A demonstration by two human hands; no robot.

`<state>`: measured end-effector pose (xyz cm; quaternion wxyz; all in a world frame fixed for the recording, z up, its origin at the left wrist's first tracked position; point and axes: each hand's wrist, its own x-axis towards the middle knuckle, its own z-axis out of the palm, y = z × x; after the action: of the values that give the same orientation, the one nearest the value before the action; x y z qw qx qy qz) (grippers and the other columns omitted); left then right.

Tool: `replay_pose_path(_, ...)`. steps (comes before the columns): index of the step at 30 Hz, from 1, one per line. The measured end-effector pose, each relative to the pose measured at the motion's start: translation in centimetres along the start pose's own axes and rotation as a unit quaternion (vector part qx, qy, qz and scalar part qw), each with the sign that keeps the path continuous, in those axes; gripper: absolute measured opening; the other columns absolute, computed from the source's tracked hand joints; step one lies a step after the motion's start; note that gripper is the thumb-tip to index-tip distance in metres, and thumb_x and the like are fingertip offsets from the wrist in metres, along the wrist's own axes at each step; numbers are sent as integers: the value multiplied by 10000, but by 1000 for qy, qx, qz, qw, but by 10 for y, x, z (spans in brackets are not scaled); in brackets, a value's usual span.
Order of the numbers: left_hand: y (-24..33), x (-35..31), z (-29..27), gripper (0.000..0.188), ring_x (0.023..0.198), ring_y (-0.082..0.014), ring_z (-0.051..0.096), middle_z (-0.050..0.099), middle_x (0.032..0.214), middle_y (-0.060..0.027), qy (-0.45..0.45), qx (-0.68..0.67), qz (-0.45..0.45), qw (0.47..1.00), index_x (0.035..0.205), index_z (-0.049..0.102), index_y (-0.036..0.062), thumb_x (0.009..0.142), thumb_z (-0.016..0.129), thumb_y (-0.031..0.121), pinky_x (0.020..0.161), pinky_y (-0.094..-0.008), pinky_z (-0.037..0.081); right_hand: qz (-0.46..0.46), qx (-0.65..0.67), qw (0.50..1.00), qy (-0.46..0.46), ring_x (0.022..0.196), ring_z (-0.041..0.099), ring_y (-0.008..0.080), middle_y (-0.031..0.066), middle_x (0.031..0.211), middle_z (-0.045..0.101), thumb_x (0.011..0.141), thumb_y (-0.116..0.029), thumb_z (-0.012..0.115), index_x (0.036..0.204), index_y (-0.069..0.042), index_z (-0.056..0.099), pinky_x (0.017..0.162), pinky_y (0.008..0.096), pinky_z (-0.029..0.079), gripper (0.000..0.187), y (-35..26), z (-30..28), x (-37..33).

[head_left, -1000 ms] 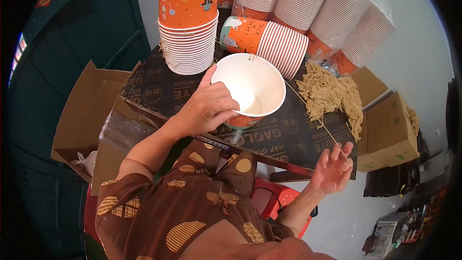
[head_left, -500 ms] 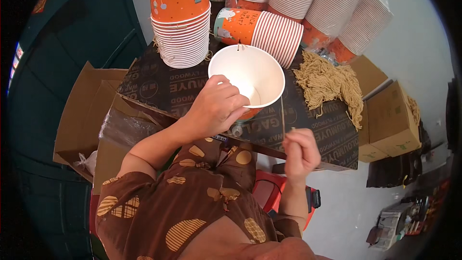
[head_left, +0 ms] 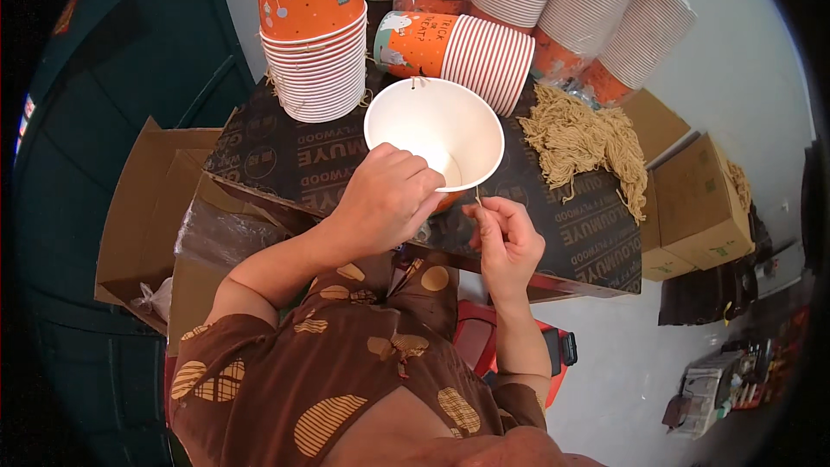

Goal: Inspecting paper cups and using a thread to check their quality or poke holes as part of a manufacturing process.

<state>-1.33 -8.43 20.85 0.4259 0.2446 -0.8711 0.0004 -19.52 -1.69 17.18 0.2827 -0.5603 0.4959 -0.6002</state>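
Observation:
A white-lined paper bucket with an orange outside stands at the table's near edge, its mouth tilted toward me. My left hand grips the near rim, fingers curled over into the mouth. Just right of it, my right hand pinches a thin tan cord close under the rim. A short bit of cord shows through a small hole at the far rim. Where the cord meets the bucket's near side is hidden.
Behind the bucket are an upright bucket stack and a stack on its side. Plastic-wrapped stacks stand farther back. Loose tan cords lie on the dark printed tabletop. Cardboard boxes flank the table; a red stool is below.
My right hand has moved up and left, bringing the cord's end in close to the bucket's near rim. The left hand keeps its grip. The whole view has shifted slightly.

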Motion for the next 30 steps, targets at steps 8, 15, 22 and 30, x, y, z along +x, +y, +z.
replay_pose_path(8, 6, 3, 3, 143, 677, -250, 556, 543, 700, -72, -14, 37, 2, 999, 798, 602, 50, 747, 716, 120, 619, -370, 421, -188, -204, 959, 57, 645, 575, 221, 101, 743, 626, 784, 50, 659, 886, 1, 621, 583, 314, 451, 119, -2, 2, 11)
replay_pose_path(15, 14, 8, 3, 138, 668, -274, 566, 555, 698, -87, -39, 44, -6, 998, 817, 600, 44, 748, 709, 96, 609, -391, 440, -237, -237, 940, 68, 684, 507, 279, 97, 749, 533, 757, 44, 671, 820, -19, 582, 613, 370, 409, 126, 1, 7, 15)
replay_pose_path(22, 18, 10, 3, 150, 675, -296, 577, 575, 714, -100, -54, 33, -14, 998, 855, 613, 37, 742, 709, 59, 599, -395, 454, -255, -240, 933, 88, 660, 493, 276, 97, 726, 518, 752, 39, 682, 792, -21, 564, 585, 375, 393, 139, 7, 9, 16)
replay_pose_path(30, 20, 9, 4, 158, 668, -302, 577, 574, 713, -108, -46, 28, -5, 999, 856, 606, 32, 738, 710, 49, 592, -400, 450, -262, -231, 932, 94, 648, 490, 275, 95, 717, 515, 740, 57, 682, 781, -25, 553, 573, 372, 389, 158, 7, 9, 15)
